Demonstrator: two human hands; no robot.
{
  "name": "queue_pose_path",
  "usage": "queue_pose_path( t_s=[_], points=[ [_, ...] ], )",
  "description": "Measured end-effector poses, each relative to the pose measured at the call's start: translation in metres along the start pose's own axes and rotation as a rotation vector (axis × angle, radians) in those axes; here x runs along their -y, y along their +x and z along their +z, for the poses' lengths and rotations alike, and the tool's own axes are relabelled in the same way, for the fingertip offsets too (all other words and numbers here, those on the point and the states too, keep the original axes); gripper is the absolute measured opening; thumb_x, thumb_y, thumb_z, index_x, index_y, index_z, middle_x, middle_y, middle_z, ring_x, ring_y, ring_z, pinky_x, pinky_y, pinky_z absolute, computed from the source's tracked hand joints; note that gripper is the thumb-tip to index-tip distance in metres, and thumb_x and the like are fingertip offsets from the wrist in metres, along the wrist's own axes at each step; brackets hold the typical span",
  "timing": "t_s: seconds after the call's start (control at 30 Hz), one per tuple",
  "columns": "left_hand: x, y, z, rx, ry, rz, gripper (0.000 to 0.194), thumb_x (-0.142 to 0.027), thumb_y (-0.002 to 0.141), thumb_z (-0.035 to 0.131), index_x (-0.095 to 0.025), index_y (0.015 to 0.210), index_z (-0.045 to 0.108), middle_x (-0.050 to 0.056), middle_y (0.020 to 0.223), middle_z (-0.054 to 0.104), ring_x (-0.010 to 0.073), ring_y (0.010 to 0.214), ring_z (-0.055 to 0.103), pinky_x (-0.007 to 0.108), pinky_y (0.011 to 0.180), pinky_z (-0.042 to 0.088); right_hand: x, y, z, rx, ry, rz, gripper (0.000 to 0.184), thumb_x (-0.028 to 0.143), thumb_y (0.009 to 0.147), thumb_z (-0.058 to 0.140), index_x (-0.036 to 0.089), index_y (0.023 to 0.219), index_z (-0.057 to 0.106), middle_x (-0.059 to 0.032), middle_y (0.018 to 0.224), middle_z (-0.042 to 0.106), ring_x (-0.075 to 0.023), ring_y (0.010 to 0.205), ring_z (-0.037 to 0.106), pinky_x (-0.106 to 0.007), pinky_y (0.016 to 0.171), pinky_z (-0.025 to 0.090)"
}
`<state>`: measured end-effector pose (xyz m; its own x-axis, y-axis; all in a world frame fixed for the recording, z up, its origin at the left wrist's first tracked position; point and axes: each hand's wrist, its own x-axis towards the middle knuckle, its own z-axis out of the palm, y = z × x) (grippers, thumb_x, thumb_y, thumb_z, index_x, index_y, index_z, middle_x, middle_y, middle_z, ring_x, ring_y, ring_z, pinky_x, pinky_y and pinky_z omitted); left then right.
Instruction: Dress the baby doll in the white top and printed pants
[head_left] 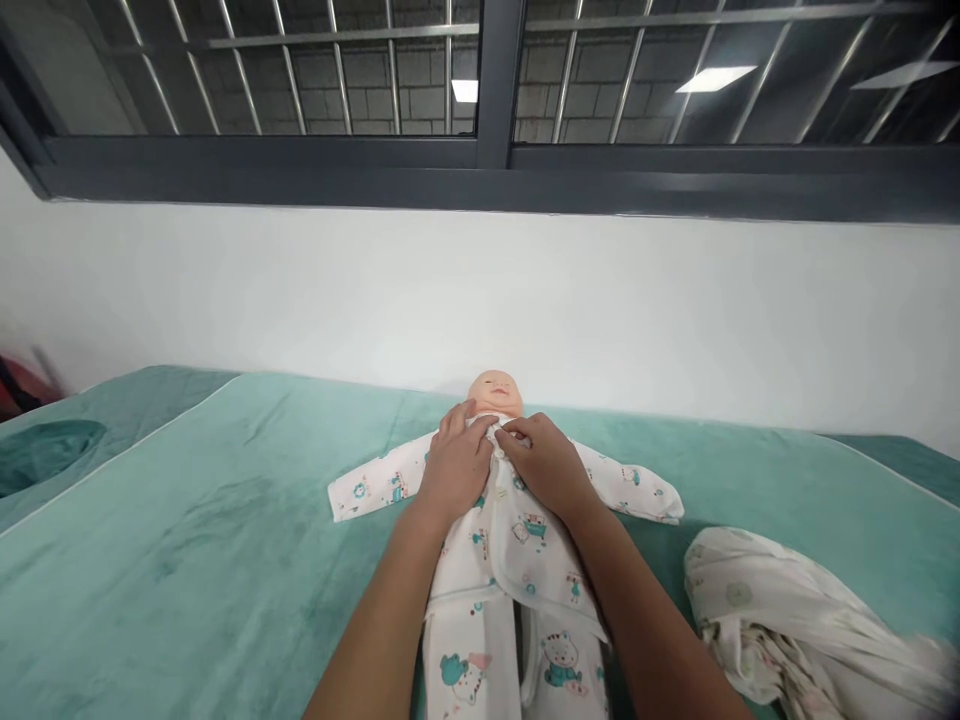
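A baby doll [495,392] lies on its back, its head close to the wall. It wears a white baby jacket [532,530] with a teal and pink animal print, sleeves spread to both sides, front flaps overlapping. My left hand [459,465] rests on the doll's chest, its thumb and index finger at the collar edge. Opposite it, my right hand [546,460] is closed, fingertips pinching the jacket just below the neck. White printed baby pants [469,660] extend toward me under the jacket's hem. My hands hide most of the jacket's upper front.
Teal fabric covers the padded table [225,540]. A crumpled pale cloth [795,610] lies at the lower right. Behind the doll rises a white wall [480,290] with a dark-framed, barred window [495,100]. A round hollow [45,455] and a red object [26,385] show at far left.
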<state>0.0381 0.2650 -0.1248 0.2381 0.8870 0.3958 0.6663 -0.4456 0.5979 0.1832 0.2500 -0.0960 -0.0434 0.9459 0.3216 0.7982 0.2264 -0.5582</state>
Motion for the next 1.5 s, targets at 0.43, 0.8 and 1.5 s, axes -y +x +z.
queue_pose_path(
  t_s=[0.43,0.8,1.5],
  points=[
    [-0.002,0.004,0.0,-0.007,-0.142,-0.071,0.04,-0.023,0.09,0.032,-0.025,0.124,0.055,0.005,0.136,0.051,0.0225,0.129,0.04,0.043,0.11,0.03,-0.009,0.006,0.002,0.048,0.147,0.068,0.022,0.042,0.085,0.052,0.027,0.093,0.066,-0.0019,0.087,0.059,-0.0197,0.084,0.055,-0.03,0.073,0.041],
    [-0.004,0.005,0.002,-0.031,-0.144,-0.11,0.041,-0.026,0.091,0.034,-0.026,0.123,0.06,0.005,0.136,0.052,0.0222,0.129,0.042,0.042,0.11,0.031,-0.005,0.01,-0.002,0.069,0.223,0.133,0.029,0.046,0.078,0.058,0.029,0.099,0.069,0.0,0.091,0.059,-0.0176,0.081,0.055,-0.032,0.077,0.041],
    [-0.005,0.004,-0.001,0.013,-0.161,-0.108,0.048,-0.021,0.089,0.032,-0.028,0.13,0.056,0.004,0.137,0.05,0.0208,0.13,0.04,0.041,0.112,0.028,-0.004,0.025,-0.002,0.002,0.029,0.037,0.023,0.028,0.082,0.047,0.023,0.073,0.067,-0.001,0.079,0.066,-0.0163,0.074,0.056,-0.027,0.064,0.034]
  ],
)
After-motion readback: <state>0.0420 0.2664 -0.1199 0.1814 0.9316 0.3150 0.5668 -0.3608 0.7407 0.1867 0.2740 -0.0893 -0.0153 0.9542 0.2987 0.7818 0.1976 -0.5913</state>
